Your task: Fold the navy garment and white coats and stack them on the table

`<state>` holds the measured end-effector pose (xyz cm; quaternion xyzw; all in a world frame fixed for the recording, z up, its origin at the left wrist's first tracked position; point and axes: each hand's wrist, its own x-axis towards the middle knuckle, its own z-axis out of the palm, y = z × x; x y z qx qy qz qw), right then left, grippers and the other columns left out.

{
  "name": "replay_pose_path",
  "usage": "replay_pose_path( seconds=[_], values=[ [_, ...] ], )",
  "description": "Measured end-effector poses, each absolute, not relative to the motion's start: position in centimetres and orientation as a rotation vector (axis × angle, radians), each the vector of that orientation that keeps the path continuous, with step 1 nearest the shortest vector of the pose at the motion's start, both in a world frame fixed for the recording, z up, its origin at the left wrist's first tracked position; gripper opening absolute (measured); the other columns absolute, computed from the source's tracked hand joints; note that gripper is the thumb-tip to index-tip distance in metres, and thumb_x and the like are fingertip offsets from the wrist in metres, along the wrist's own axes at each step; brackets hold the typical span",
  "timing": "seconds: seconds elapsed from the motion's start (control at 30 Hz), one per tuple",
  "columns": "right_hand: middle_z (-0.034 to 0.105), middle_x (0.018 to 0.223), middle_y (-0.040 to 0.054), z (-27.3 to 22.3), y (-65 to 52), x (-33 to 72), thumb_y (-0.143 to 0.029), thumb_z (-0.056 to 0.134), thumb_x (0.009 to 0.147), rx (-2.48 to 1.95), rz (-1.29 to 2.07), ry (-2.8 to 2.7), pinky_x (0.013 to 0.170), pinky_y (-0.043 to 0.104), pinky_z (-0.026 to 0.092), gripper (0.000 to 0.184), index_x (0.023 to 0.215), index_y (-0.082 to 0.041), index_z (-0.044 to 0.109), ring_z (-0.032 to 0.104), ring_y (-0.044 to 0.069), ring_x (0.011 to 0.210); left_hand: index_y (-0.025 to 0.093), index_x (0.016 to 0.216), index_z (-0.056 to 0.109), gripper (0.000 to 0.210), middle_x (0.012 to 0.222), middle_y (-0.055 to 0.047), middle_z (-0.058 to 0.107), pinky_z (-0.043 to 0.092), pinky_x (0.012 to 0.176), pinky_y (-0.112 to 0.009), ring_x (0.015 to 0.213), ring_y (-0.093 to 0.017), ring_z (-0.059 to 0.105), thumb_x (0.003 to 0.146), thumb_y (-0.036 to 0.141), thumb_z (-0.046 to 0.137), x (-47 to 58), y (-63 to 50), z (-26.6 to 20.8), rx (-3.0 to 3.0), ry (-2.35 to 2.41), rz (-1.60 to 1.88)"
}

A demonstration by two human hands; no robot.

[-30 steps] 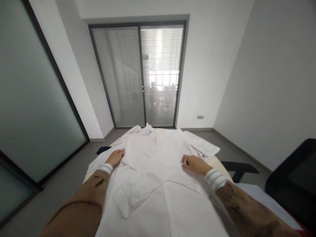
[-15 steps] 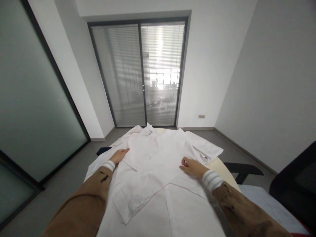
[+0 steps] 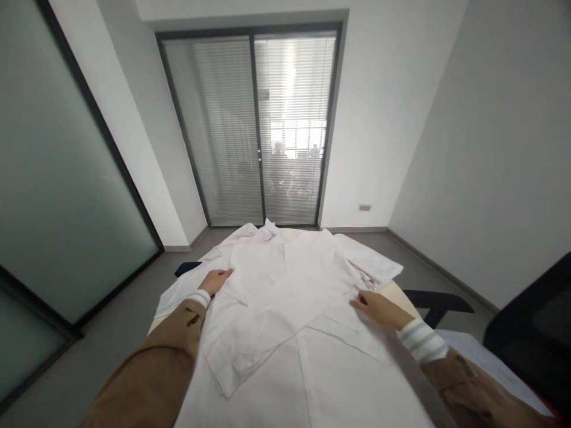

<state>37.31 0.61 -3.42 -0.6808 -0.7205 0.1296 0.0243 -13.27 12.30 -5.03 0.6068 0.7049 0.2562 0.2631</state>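
A white shirt point(image 3: 285, 297) with folds and layers lies spread over the table, its collar end far from me. One part of it is folded across the middle, its corner pointing to the lower left. My left hand point(image 3: 216, 282) pinches the cloth at the shirt's left side, thumb and fingers together. On the other side, my right hand point(image 3: 377, 306) is closed with its fingertips on the cloth near the right edge, below a wide sleeve point(image 3: 372, 261). The fingertips of this hand are partly hidden.
A pale round table point(image 3: 404, 297) shows at the shirt's right edge. Right of it are a black chair point(image 3: 535, 333), its armrest point(image 3: 439, 301) and a printed sheet point(image 3: 477, 353). A dark blue object point(image 3: 186, 268) juts out at left. Glass doors with blinds point(image 3: 250, 131) stand behind.
My right hand has moved outward to the right, toward the shirt's right edge. My left hand has kept its pinch in nearly the same spot.
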Motion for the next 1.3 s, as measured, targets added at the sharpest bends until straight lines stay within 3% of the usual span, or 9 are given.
replay_pose_path(
  seconds=[0.23, 0.53, 0.73, 0.87, 0.97, 1.13, 1.23, 1.3],
  values=[
    [0.068, 0.072, 0.0039, -3.5, -0.3, 39.2, -0.041, 0.057, 0.086, -2.04, 0.907, -2.155, 0.059, 0.026, 0.038, 0.026, 0.083, -0.016, 0.064, 0.059, 0.016, 0.066, 0.016, 0.081, 0.077, 0.04, 0.092, -0.011, 0.078, 0.053, 0.084, -0.032, 0.096, -0.03, 0.071, 0.072, 0.054, 0.069, -13.5, 12.1, -5.5, 1.621, 1.895, 0.755],
    [0.073, 0.085, 0.0103, -2.6, -0.6, 38.7, -0.027, 0.063, 0.081, -2.195, 0.613, -2.339, 0.067, 0.03, 0.04, 0.015, 0.083, -0.015, 0.072, 0.066, 0.024, 0.079, 0.017, 0.075, 0.075, 0.038, 0.083, -0.009, 0.077, 0.052, 0.08, -0.033, 0.085, -0.028, 0.071, 0.071, 0.054, 0.069, -13.7, 11.9, -5.6, 1.587, 1.88, 0.751],
    [0.072, 0.082, 0.0125, -1.7, -0.5, 37.8, -0.025, 0.066, 0.076, -2.282, 0.476, -2.376, 0.066, 0.032, 0.041, 0.011, 0.073, -0.016, 0.073, 0.068, 0.028, 0.082, 0.019, 0.063, 0.064, 0.046, 0.065, -0.004, 0.068, 0.048, 0.072, -0.031, 0.078, -0.025, 0.065, 0.076, 0.062, 0.057, -12.9, 10.9, -5.9, 1.604, 1.927, 0.913],
    [0.072, 0.093, 0.0156, -1.6, -0.4, 36.8, -0.027, 0.067, 0.077, -2.293, 0.35, -2.378, 0.069, 0.034, 0.042, 0.017, 0.088, -0.016, 0.073, 0.068, 0.031, 0.088, 0.021, 0.06, 0.055, 0.049, 0.055, 0.0, 0.056, 0.046, 0.066, -0.027, 0.07, -0.021, 0.06, 0.08, 0.065, 0.047, -12.2, 10.2, -6.1, 1.595, 1.926, 1.046],
    [0.072, 0.098, 0.0158, -1.8, -0.2, 36.2, -0.03, 0.059, 0.086, -2.223, 0.364, -2.384, 0.073, 0.033, 0.042, 0.022, 0.097, -0.014, 0.069, 0.067, 0.029, 0.091, 0.02, 0.07, 0.06, 0.049, 0.061, 0.0, 0.061, 0.047, 0.064, -0.027, 0.069, -0.019, 0.06, 0.074, 0.068, 0.052, -12.3, 10.0, -6.0, 1.593, 1.858, 1.085],
    [0.072, 0.101, 0.0158, -2.8, -0.3, 36.7, -0.022, 0.054, 0.089, -2.18, 0.424, -2.374, 0.075, 0.031, 0.039, 0.018, 0.096, -0.012, 0.068, 0.066, 0.026, 0.092, 0.017, 0.083, 0.066, 0.056, 0.076, -0.005, 0.071, 0.051, 0.071, -0.029, 0.077, -0.022, 0.065, 0.072, 0.07, 0.053, -13.1, 10.0, -5.7, 1.584, 1.792, 1.083],
    [0.073, 0.099, 0.0155, -3.1, -0.4, 37.3, -0.018, 0.052, 0.089, -2.185, 0.451, -2.361, 0.074, 0.03, 0.039, 0.019, 0.093, -0.012, 0.069, 0.066, 0.025, 0.09, 0.017, 0.08, 0.066, 0.051, 0.081, -0.008, 0.073, 0.051, 0.078, -0.032, 0.085, -0.025, 0.067, 0.08, 0.064, 0.047, -13.4, 10.2, -5.6, 1.565, 1.853, 1.059],
    [0.073, 0.098, 0.0164, -3.1, -0.5, 37.5, -0.018, 0.052, 0.087, -2.191, 0.453, -2.365, 0.073, 0.031, 0.039, 0.019, 0.09, -0.012, 0.07, 0.066, 0.026, 0.088, 0.018, 0.072, 0.064, 0.04, 0.078, -0.008, 0.072, 0.051, 0.08, -0.034, 0.085, -0.027, 0.067, 0.078, 0.056, 0.053, -13.5, 10.5, -5.4, 1.573, 1.903, 1.006]
  ],
)
